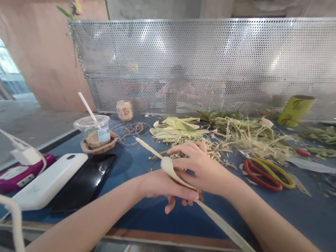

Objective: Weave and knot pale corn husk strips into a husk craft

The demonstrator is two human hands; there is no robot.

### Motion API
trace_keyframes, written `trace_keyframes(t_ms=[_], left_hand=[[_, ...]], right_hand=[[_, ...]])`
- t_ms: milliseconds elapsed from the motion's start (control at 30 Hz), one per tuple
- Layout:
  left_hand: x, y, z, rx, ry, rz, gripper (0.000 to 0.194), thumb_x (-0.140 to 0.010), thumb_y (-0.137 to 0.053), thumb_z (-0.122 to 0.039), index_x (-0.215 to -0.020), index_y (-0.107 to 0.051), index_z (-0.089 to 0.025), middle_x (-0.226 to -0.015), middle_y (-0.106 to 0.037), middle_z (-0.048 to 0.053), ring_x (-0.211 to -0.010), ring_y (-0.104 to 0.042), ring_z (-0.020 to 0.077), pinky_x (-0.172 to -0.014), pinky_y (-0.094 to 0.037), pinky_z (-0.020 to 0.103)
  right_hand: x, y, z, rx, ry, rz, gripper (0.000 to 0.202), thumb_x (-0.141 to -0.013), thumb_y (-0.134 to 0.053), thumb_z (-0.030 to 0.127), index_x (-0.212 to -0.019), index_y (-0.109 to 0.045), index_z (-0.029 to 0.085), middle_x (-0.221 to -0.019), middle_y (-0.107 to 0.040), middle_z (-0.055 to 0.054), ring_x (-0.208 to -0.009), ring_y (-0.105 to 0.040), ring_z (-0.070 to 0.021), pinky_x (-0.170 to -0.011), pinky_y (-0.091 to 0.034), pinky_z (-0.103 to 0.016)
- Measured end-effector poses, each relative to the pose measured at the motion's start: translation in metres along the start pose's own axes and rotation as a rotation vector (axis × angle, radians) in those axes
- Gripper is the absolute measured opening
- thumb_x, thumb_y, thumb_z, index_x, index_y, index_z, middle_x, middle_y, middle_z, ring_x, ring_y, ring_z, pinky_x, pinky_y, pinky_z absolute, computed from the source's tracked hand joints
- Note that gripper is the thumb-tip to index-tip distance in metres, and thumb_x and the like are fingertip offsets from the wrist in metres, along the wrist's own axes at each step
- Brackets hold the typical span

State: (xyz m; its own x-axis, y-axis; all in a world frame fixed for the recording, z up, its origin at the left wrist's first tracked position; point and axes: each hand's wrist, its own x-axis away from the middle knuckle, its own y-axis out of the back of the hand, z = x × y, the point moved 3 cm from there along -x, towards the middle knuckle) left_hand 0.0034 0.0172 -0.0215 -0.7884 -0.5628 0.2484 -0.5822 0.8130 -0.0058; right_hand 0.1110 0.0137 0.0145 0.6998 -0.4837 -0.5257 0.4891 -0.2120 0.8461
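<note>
A pale, flat corn husk strip (pixel 231 229) runs across both hands, with a loop over the left one. One end points up to the left, and the long tail hangs down to the right over the table's front edge. My left hand (pixel 167 185) is closed on the strip, its thumb lying along it. Bent over it from the right, my right hand (pixel 197 163) has its fingers curled around the strip by the loop. The two hands overlap, so some fingertips are hidden. Just behind them lies a heap of husk pieces (pixel 180 130).
To the right are red- and yellow-handled scissors (pixel 263 175), a yellow can (pixel 295 110) and more dried leaves (pixel 248 133). At left stand a lidded cup (pixel 95 130), twine (pixel 132 130), a black phone (pixel 85 183), a white power bank (pixel 49 180) and a purple power strip (pixel 20 174). A perforated metal screen (pixel 163 67) bounds the back.
</note>
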Motion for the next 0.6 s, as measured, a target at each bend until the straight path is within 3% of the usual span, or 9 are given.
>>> trace_keyframes(t_ms=[133,233,367,500,600], left_hand=[[-0.001,0.001,-0.001,0.082,0.005,-0.012,0.042,-0.060,-0.066,-0.049,-0.073,-0.066,-0.010,-0.065,-0.057,0.007,-0.058,-0.053,0.0129,-0.027,-0.038,0.014],[-0.003,0.000,-0.001,0.156,0.034,0.009,0.045,-0.069,-0.055,-0.052,-0.071,-0.064,-0.009,-0.065,-0.058,0.009,-0.057,-0.053,0.0137,-0.029,-0.038,0.015],[-0.005,0.000,0.000,0.236,0.043,0.110,0.045,-0.077,-0.043,-0.044,-0.081,-0.065,-0.005,-0.070,-0.059,0.012,-0.062,-0.054,0.0154,-0.032,-0.038,0.016],[-0.007,0.003,0.002,0.316,-0.041,0.199,0.049,-0.074,-0.036,-0.040,-0.084,-0.064,-0.001,-0.075,-0.061,0.016,-0.067,-0.055,0.0201,-0.032,-0.039,0.020],[-0.009,0.006,0.004,0.375,-0.105,0.245,0.055,-0.072,-0.031,-0.040,-0.089,-0.062,0.002,-0.079,-0.062,0.019,-0.071,-0.056,0.0235,-0.032,-0.041,0.023]], right_hand=[[0.002,-0.006,-0.010,-0.192,-0.036,0.046,0.016,-0.082,-0.045,0.016,-0.083,-0.061,0.018,-0.088,-0.058,-0.006,-0.078,-0.052,-0.0143,-0.073,-0.037,-0.031],[0.002,-0.004,-0.011,-0.329,-0.079,0.005,0.017,-0.075,-0.045,0.008,-0.078,-0.059,0.017,-0.075,-0.058,-0.003,-0.070,-0.052,-0.0129,-0.065,-0.040,-0.026],[0.001,-0.001,-0.009,-0.486,-0.212,-0.027,0.027,-0.070,-0.042,0.004,-0.082,-0.061,0.020,-0.080,-0.061,0.000,-0.072,-0.056,-0.0125,-0.065,-0.044,-0.024],[0.003,-0.001,-0.010,-0.626,-0.415,-0.041,0.022,-0.077,-0.044,0.016,-0.091,-0.061,0.021,-0.088,-0.063,0.000,-0.072,-0.060,-0.0135,-0.065,-0.048,-0.027],[0.004,0.002,-0.014,-0.657,-0.462,-0.157,0.021,-0.076,-0.049,0.017,-0.094,-0.059,0.019,-0.093,-0.062,-0.003,-0.070,-0.058,-0.0124,-0.063,-0.048,-0.026]])
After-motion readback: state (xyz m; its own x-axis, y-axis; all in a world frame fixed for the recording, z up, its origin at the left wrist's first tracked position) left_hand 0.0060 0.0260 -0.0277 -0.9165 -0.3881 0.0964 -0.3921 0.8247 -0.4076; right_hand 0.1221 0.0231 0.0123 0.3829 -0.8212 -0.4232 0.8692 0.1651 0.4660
